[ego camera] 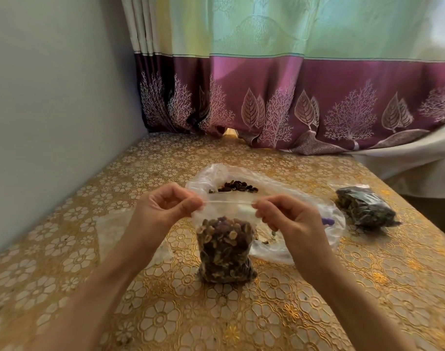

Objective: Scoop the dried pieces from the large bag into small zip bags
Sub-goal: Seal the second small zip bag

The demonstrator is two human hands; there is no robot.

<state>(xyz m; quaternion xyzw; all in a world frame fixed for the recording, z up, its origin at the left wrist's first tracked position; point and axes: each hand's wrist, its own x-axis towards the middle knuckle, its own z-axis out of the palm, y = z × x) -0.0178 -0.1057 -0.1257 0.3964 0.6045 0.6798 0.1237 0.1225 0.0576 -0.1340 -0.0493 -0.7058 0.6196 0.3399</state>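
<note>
On a gold floral tablecloth (64, 262) beside a grey wall, the left hand (163, 209) and right hand (287, 219) are pinching the small zip bag (225, 252) upright by its top corners, the large bag (267, 188) lying behind, a curtain (292, 84) hanging beyond.

Gold floral-embossed plastic table covering (64, 249) fills foreground. Plain pale grey wall (51, 84) at left. Behind: backlit pale green curtain with purple leaf-and-tree printed lower band (267, 97), hem resting on table. White cloth (406, 158) at right.
</note>
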